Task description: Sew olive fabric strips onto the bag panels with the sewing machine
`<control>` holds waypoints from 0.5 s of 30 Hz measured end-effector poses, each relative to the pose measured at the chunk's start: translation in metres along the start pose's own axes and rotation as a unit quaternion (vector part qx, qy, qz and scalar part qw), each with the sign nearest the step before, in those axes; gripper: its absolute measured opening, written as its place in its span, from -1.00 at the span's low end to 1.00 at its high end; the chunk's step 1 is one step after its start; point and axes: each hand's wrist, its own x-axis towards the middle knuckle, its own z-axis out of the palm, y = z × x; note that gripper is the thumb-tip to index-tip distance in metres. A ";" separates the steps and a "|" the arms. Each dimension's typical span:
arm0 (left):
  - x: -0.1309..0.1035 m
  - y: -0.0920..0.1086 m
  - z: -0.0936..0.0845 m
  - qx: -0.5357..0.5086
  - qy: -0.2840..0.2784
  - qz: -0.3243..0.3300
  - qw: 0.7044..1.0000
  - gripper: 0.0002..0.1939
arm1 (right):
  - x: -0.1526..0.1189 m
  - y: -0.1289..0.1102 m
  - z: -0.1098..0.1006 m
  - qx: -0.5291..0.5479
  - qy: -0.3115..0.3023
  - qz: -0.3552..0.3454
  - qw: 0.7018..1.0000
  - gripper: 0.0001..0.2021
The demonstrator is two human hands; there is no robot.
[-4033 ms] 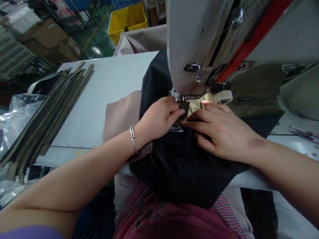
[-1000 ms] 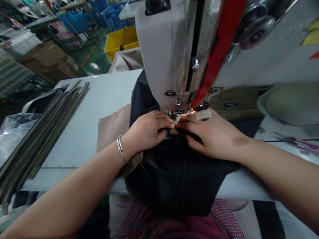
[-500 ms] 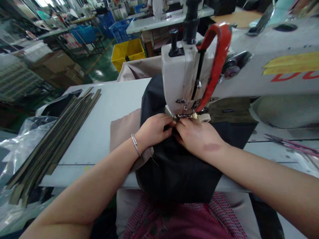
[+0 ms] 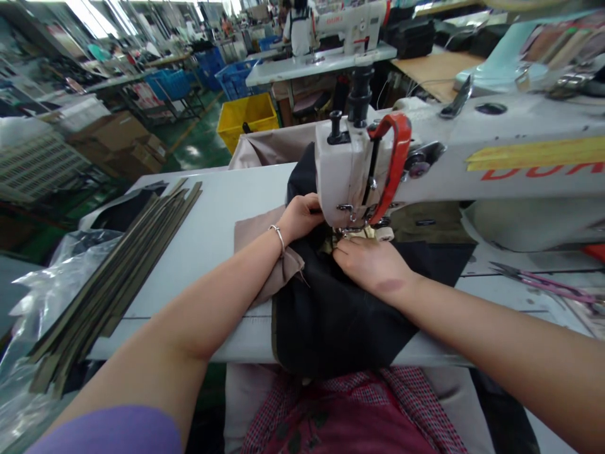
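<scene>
Black fabric (image 4: 345, 334) is bunched under the needle area of a white sewing machine (image 4: 340, 176) and hangs over the table's front edge. My left hand (image 4: 301, 217), with a bangle at its wrist, is closed on the fabric left of the machine head; its fingertips are partly hidden there. My right hand (image 4: 366, 260) lies just in front of the presser foot, its fingers curled and pinching the fabric. Beneath my left wrist is a beige cloth piece (image 4: 258, 230). An olive strip shows between my hands at the needle area.
Olive-and-black strips (image 4: 123, 271) lie in a stack on the table's left, beside clear plastic (image 4: 61, 271). Pink-handled thread snips (image 4: 543, 280) rest on the right. A yellow bin (image 4: 248, 120) stands beyond the table; a person (image 4: 300, 31) is farther back.
My left hand has moved away from my right hand, forward to the left side of the machine head. My right hand stays by the presser foot. The view has tilted up slightly.
</scene>
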 end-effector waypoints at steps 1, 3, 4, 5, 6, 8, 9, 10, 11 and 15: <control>0.002 -0.003 0.001 0.003 -0.016 0.014 1.000 -0.81 | 0.000 0.000 0.001 -0.002 0.003 -0.004 1.000 -0.69; 0.005 -0.008 0.004 0.011 -0.048 0.041 0.998 -0.80 | 0.000 0.000 0.004 -0.007 0.009 -0.009 1.000 -0.68; 0.007 -0.010 0.005 0.018 -0.063 0.053 0.996 -0.77 | 0.000 0.000 0.005 -0.009 0.012 -0.009 1.000 -0.69; 0.008 -0.013 0.007 0.027 -0.076 0.062 0.995 -0.73 | -0.001 0.000 0.006 -0.010 0.015 -0.010 1.000 -0.69; 0.009 -0.015 0.008 0.037 -0.086 0.067 0.993 -0.69 | -0.001 0.000 0.007 -0.011 0.017 -0.010 1.000 -0.70; 0.011 -0.019 0.010 0.061 -0.098 0.072 0.991 -0.66 | -0.001 0.000 0.009 -0.013 0.022 -0.011 1.000 -0.72; 0.012 -0.020 0.010 0.073 -0.104 0.073 0.989 -0.67 | -0.002 0.000 0.009 -0.014 0.025 -0.012 1.000 -0.73; 0.012 -0.021 0.010 0.084 -0.111 0.075 0.987 -0.68 | -0.002 0.000 0.010 -0.015 0.027 -0.013 0.999 -0.74; 0.013 -0.021 0.009 0.095 -0.120 0.078 0.985 -0.70 | -0.002 0.001 0.010 -0.016 0.029 -0.013 0.999 -0.74; 0.014 -0.016 0.006 0.140 -0.151 0.078 0.975 -0.74 | -0.002 0.000 0.010 -0.020 0.036 -0.018 0.999 -0.73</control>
